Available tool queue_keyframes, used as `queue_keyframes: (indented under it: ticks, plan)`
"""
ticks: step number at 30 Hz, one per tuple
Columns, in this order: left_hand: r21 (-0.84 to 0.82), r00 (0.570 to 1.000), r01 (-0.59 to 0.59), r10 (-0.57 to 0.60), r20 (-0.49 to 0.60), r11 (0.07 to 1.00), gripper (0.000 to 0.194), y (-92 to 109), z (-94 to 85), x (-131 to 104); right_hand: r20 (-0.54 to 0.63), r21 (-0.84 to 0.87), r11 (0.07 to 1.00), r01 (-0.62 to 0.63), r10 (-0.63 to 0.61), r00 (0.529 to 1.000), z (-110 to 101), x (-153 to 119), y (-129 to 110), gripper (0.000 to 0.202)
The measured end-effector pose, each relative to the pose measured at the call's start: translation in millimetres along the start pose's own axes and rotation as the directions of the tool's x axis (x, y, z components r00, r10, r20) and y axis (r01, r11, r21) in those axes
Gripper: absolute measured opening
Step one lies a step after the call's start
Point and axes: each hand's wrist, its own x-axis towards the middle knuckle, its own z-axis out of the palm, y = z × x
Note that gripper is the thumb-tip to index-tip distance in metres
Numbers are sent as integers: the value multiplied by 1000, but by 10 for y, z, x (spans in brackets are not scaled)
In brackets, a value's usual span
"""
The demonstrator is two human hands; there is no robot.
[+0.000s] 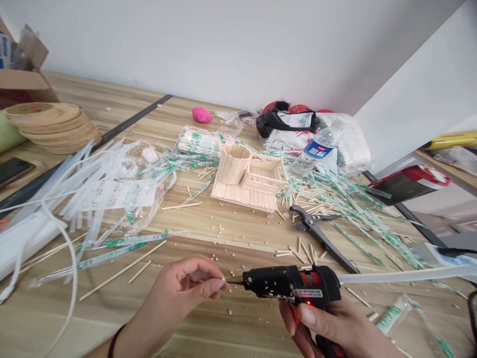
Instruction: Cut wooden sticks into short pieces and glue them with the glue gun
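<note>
Glue gun (290,284) lies level in the right hand (335,325), its nozzle (235,281) pointing across to the fingertips of the left hand (188,283); whether the tip touches the small pale piece (224,280) there is too fine to tell. The left thumb and forefinger are pressed together on that piece, the other fingers curled behind them. The right fingers wrap the gun's handle at the orange trigger, the thumb lying along the side below a lit red light. A long whitish glue stick (398,275) runs out of the gun's rear. Just beyond the gun, short cut sticks (305,252) and black-handled cutters (316,233) crowd the tabletop (208,328), with tiny cut bits (219,229) scattered nearer the left hand. Farther back stands a stick model (244,200), a round tower beside an open rectangular frame on a flat base. Behind it lie a wrapped stick bundle (199,140) and pink yarn (201,115), with a clear bottle (316,150) to the right. Clear glue sticks (100,186) and a white cable (73,258) spread over the left side.
</note>
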Motion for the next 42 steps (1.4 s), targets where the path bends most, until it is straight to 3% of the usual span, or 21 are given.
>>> queue_keyframes:
  ticks: [8, 11, 13, 15, 17, 19, 22, 27, 29, 31, 33, 35, 37, 39, 42]
  plan:
    - [32, 1000, -24, 23, 18, 999, 6, -4, 0, 10, 19, -6, 997, 82, -82, 996, -9, 2, 45, 49]
    - [-15, 999, -46, 45, -19, 999, 6, 12, -32, 21, -52, -159, 966, 203, -213, 976, -118, 13, 64, 45]
    - [-60, 997, -53, 50, -54, 997, 9, 35, -69, 34, -245, -398, 898, 187, -300, 922, -260, 55, 96, 39]
    - [-95, 995, -56, 47, -89, 994, 10, 64, -112, 49, -457, -622, 783, 20, -384, 803, -437, 118, 147, 36]
    - [-123, 992, -56, 42, -119, 991, 11, 90, -147, 59, -551, -745, 646, -167, -454, 700, -612, 174, 206, 38]
    - [-153, 991, -53, 32, -132, 987, 11, 111, -168, 59, -574, -787, 549, -281, -485, 659, -747, 193, 262, 37]
    - [-180, 992, -56, 34, -119, 982, 10, 133, -171, 39, -566, -810, 483, -333, -495, 659, -881, 145, 336, 33]
    - [-184, 996, -59, 46, -75, 981, 9, 146, -139, 3, -482, -864, 400, -307, -478, 734, -1104, -7, 417, 48]
    - [-183, 996, -61, 49, -68, 981, 9, 141, -132, 1, -474, -877, 357, -321, -533, 701, -1123, -44, 369, 49]
    - [-180, 996, -69, 58, -68, 981, 9, 135, -129, 3, -462, -887, 341, -313, -630, 624, -1009, -34, 255, 38]
    - [-177, 995, -79, 67, -72, 981, 9, 133, -129, 5, -410, -911, 350, -219, -705, 579, -747, 51, 106, 25]
    - [-185, 995, -87, 75, -72, 979, 9, 140, -135, 3, -304, -930, 364, -50, -687, 660, -396, 220, -33, 21]
    - [-207, 993, -95, 80, -82, 974, 9, 155, -149, -3, -172, -927, 366, 83, -610, 773, -51, 450, -128, 21]
    - [-240, 991, -100, 77, -105, 965, 9, 177, -172, -11, -93, -932, 337, 134, -579, 810, 213, 690, -174, 20]
    - [-284, 989, -114, 80, -128, 952, 8, 209, -207, -19, -22, -944, 287, 163, -548, 836, 415, 964, -185, 17]
